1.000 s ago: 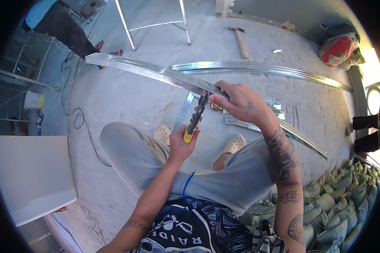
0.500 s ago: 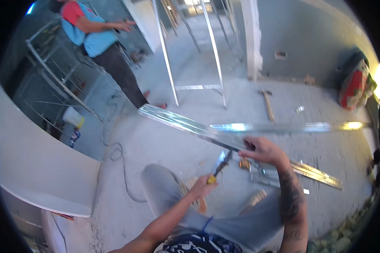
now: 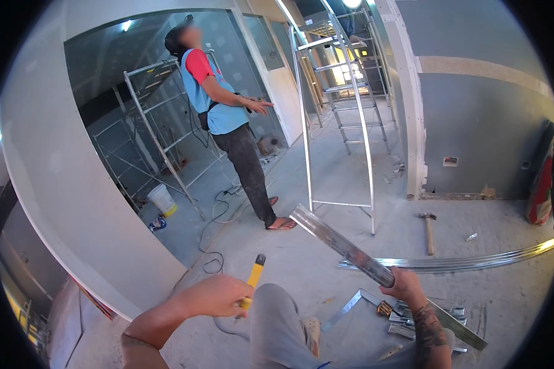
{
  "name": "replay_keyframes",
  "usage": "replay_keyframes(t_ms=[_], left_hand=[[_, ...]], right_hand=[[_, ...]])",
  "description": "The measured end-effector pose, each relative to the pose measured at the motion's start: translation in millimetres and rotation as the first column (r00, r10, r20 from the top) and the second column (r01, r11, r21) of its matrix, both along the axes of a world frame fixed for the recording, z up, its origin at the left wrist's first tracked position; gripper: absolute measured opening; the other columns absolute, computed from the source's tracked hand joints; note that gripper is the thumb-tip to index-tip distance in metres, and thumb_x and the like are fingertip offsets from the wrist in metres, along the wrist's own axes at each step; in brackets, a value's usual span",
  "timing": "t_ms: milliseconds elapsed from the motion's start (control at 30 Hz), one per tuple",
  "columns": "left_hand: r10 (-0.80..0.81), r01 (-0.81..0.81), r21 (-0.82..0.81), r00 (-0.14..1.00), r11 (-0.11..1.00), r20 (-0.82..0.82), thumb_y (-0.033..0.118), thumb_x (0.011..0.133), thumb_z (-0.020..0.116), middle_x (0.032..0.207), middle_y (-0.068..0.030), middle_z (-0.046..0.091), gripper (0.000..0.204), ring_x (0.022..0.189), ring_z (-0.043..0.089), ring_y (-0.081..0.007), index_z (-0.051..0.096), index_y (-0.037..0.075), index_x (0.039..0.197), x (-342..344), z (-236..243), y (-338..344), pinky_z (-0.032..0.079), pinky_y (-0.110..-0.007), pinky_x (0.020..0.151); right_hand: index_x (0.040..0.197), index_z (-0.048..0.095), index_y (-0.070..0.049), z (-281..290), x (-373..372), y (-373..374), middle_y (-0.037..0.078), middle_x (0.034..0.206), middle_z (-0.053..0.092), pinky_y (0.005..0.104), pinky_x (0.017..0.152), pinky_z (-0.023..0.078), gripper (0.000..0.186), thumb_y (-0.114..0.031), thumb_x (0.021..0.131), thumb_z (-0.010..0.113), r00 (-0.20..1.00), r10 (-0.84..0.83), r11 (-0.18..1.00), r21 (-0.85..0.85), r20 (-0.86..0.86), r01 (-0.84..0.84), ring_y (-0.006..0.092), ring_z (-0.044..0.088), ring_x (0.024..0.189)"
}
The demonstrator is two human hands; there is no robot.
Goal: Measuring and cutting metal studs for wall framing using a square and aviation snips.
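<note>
My left hand (image 3: 218, 295) is raised at lower centre-left, its fingers closed round a yellow hand tool (image 3: 253, 280). The tool's black end points up; the rest is hidden in my grip, so its exact kind is unclear. My right hand (image 3: 405, 286) grips the near end of a shiny metal channel profile (image 3: 345, 247), which slants up and away to the left, off the floor. Below and beside that hand lie a metal square (image 3: 345, 309), a yellow-and-black tape measure (image 3: 384, 308) and several short metal profile pieces (image 3: 402, 331).
A long metal profile (image 3: 474, 263) and a hammer (image 3: 429, 235) lie on the floor ahead right. Beyond stands an aluminium stepladder (image 3: 369, 160). A person (image 3: 228, 117) in a blue vest stands near a scaffold (image 3: 160, 141), a bucket (image 3: 162, 200) and cables (image 3: 214, 246). A curved white panel (image 3: 74, 154) rises left.
My view has tilted up. My left hand has moved left, away from the profile, with the yellow tool now pointing upward. The profile stays in my right hand, now slanting more steeply.
</note>
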State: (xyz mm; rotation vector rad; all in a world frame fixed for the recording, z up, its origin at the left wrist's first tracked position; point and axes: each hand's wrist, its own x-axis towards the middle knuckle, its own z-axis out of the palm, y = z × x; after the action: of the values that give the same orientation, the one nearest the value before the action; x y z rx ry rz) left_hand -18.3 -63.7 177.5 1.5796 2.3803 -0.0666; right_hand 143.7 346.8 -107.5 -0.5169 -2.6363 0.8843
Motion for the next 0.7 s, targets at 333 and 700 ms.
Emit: replay_keyframes(t_ms=[333, 700], left_hand=[[-0.202, 0.214, 0.093, 0.972, 0.972, -0.119, 0.034, 0.086, 0.073, 0.131, -0.0162, 0.057, 0.022, 0.133, 0.049, -0.0366, 0.073, 0.016, 0.098, 32.6, -218.2, -35.4, 0.042, -0.065, 0.102], [0.598, -0.536, 0.547, 0.798, 0.643, 0.078, 0.024, 0.068, 0.086, 0.161, -0.0269, 0.025, 0.099, 0.148, 0.024, -0.0469, 0.036, 0.009, 0.153, 27.8, -249.1, -13.8, 0.027, -0.057, 0.118]], right_hand=[[0.105, 0.061, -0.006, -49.1, -18.9, -34.0, 0.019, 0.099, 0.071, 0.0499, 0.077, 0.054, 0.047, -0.038, 0.075, 0.078, 0.987, 0.115, 0.991, 0.051, 0.112, -0.121, 0.0387, 0.068, 0.092], [0.117, 0.062, -0.008, -23.6, -34.8, -22.5, 0.02, 0.088, 0.071, 0.0501, 0.076, 0.052, 0.042, -0.03, 0.085, 0.077, 0.955, 0.289, 0.951, -0.136, 0.061, -0.279, 0.0425, 0.067, 0.087]])
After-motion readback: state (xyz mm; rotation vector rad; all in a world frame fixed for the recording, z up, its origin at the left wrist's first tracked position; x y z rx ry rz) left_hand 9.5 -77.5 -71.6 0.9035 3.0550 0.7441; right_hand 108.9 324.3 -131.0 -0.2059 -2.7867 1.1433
